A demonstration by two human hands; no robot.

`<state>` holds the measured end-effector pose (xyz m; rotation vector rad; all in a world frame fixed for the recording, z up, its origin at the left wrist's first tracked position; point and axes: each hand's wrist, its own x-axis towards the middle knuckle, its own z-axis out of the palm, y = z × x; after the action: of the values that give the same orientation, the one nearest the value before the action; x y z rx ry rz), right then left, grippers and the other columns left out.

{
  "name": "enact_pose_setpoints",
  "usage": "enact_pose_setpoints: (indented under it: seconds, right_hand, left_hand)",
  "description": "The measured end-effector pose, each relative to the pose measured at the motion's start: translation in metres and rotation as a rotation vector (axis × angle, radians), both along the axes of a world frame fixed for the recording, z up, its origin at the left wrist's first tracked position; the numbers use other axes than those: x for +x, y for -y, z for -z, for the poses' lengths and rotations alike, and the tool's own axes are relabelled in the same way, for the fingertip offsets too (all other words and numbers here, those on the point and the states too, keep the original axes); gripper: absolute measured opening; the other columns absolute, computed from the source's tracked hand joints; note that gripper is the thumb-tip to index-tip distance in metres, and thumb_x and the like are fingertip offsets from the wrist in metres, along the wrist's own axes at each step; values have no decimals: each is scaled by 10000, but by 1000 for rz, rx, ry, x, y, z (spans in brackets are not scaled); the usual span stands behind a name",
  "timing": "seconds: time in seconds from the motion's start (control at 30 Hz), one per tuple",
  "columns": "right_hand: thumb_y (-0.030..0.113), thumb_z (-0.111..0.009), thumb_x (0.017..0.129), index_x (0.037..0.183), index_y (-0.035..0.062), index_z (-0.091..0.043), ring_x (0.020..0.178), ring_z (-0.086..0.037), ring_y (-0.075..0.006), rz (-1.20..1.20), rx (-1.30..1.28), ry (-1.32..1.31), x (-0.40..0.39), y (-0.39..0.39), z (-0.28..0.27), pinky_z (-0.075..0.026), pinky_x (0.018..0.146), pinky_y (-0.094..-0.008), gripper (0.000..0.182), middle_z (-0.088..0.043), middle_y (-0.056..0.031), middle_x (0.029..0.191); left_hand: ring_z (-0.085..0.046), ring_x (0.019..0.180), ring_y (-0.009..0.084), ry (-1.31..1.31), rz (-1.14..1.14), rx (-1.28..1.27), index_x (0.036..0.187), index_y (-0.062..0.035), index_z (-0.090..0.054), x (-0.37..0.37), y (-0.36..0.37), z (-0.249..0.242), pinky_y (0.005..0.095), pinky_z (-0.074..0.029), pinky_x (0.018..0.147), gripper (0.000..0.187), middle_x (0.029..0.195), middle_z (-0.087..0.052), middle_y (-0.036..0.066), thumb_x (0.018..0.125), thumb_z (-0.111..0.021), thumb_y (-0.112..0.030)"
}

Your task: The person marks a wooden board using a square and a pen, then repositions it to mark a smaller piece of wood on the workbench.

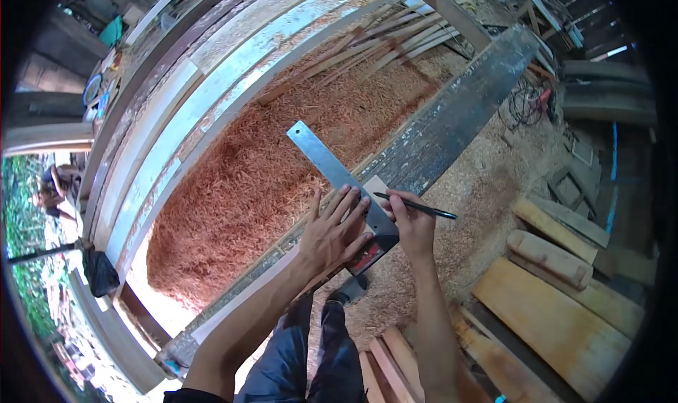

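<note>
A metal try square lies across a pale wooden board, its long blade reaching out over the shavings. Its dark stock, marked with red, sits against the near side of the board. My left hand holds the square down on the board, fingers spread over the blade and thumb by the stock. Between the fingers of my right hand is a black pen. The pen's tip is beside the blade, at the board; any line there is too small to make out.
Under the board runs a long, worn dark plank. Reddish wood shavings fill the space beyond it, with thin wood strips at the back. Cut boards lie at the lower right. A person is outside at far left.
</note>
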<state>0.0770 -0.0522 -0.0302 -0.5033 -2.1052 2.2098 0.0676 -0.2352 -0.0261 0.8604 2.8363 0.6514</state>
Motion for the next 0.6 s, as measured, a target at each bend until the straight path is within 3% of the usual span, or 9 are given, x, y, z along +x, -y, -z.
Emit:
enact_pose_setpoints:
  seconds: [0.07, 0.27, 0.6]
  right_hand:
    - [141, -561, 938, 1021, -17, -640, 805, -638, -112, -62, 76, 86, -12, 4, 5, -499, 693, -233, 195, -678, -73, 867]
    - [136, -567, 931, 1034, -8, -647, 765, -643, -122, -148, 170, 23, -16, 8, 0, -498, 630, -251, 194, -688, -74, 865]
    - [150, -587, 919, 1011, 12, -676, 751, -646, -162, -137, 327, -23, -16, 12, 7, -499, 621, -270, 188, -685, -102, 894]
  left_hand:
    - [-308, 1369, 238, 9, -8, -4, 1386, -155, -436, 2, 1, -2, 534, -97, 1139, 629, 1439, -389, 95, 863, -560, -481]
    - [-307, 1370, 229, -9, -6, -8, 1391, -158, -428, 2, 0, 1, 539, -102, 1137, 619, 1445, -381, 84, 868, -561, -462]
    - [-297, 1374, 248, -2, 9, 3, 1417, -158, -386, 3, 0, 1, 562, -101, 1133, 639, 1452, -363, 95, 874, -560, -448]
